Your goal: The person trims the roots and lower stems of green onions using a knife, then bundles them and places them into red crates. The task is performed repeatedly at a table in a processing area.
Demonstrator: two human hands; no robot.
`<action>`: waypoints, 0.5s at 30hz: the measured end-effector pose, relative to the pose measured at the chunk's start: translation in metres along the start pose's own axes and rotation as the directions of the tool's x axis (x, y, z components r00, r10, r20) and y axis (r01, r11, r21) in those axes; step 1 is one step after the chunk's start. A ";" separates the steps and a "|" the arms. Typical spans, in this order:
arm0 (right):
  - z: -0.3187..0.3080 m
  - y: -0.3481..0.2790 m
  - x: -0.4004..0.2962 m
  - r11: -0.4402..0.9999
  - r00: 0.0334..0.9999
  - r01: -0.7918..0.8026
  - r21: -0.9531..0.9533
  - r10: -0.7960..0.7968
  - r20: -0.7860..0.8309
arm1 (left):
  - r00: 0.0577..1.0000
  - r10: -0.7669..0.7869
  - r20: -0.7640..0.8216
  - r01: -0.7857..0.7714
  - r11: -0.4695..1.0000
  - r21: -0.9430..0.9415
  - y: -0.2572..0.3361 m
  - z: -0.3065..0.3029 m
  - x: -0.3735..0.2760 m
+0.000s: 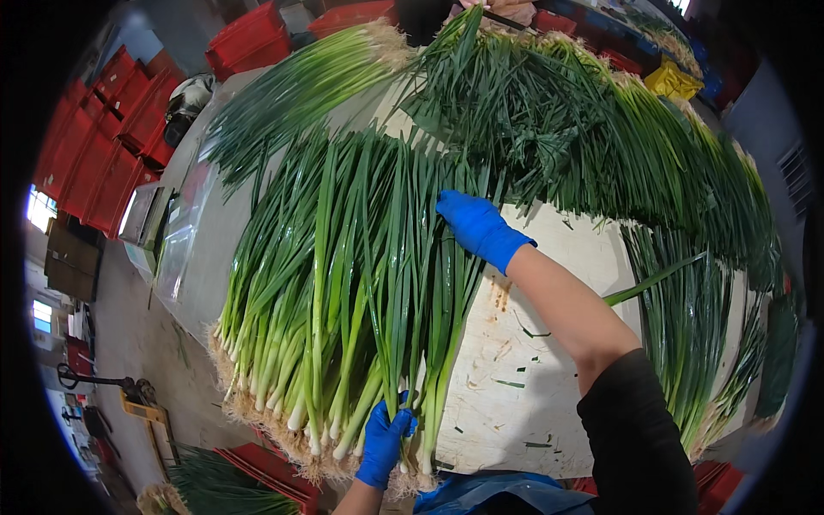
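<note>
A broad layer of green onions [309, 257] lies before me, white bases and hairy roots towards me and dark leaves pointing away. My left hand [383, 441], in a blue glove, is closed around a green onion stalk near the root end at the front of the layer. Farther up, my right hand [479, 225], also in a blue glove, has its fingers curled on the leaves at the layer's right side. Its fingertips are partly hidden.
The pale work table [515, 386] bears leaf scraps and brown stains. More green onions are heaped at the back right [547, 116], at the back left [309, 77] and along the right [676, 309]. Red crates [96, 154] are stacked at left, above a pallet jack [138, 399].
</note>
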State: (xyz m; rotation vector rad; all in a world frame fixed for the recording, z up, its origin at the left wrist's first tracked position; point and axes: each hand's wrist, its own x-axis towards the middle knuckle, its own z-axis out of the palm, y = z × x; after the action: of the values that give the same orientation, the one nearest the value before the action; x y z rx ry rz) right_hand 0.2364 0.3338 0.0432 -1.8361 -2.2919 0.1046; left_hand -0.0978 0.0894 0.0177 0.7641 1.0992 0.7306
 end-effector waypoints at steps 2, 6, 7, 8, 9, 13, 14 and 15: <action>-0.002 -0.001 0.003 0.997 1.000 0.020 -0.081 -0.020 0.005 | 1.000 -0.009 -0.022 0.009 1.000 -0.010 -0.004 -0.002 0.000; -0.012 -0.003 0.009 0.986 0.987 -0.161 0.034 0.162 -0.014 | 0.994 -0.014 -0.110 0.020 0.998 0.056 -0.010 -0.003 0.000; -0.013 -0.001 0.013 0.936 0.946 -0.300 0.182 0.316 -0.067 | 0.994 0.009 -0.107 0.001 0.995 0.097 -0.012 -0.005 0.000; -0.015 0.003 0.016 0.847 0.878 -0.416 0.331 0.469 -0.096 | 0.994 0.034 -0.101 -0.019 0.990 0.138 -0.015 -0.007 0.000; -0.023 0.016 0.018 0.822 0.865 -0.423 0.380 0.491 -0.099 | 0.995 0.056 -0.084 -0.040 0.983 0.179 -0.019 -0.008 0.002; -0.056 0.034 -0.031 0.817 0.965 -0.216 0.535 0.261 -0.009 | 0.984 0.133 -0.118 -0.085 0.934 0.348 -0.027 -0.005 0.009; -0.047 0.019 -0.070 0.534 0.954 -0.222 0.816 0.291 0.069 | 0.976 0.184 -0.117 -0.124 0.911 0.393 -0.036 -0.009 0.012; -0.038 0.005 -0.109 0.163 0.937 -0.207 0.965 0.318 0.147 | 0.969 0.226 -0.104 -0.159 0.886 0.436 -0.045 -0.015 0.015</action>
State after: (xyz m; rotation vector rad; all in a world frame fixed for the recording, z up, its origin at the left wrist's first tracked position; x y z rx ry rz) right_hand 0.2708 0.2265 0.0674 -1.3226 -1.1081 1.2137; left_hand -0.1017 0.0799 -0.0313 1.2203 1.3574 0.7335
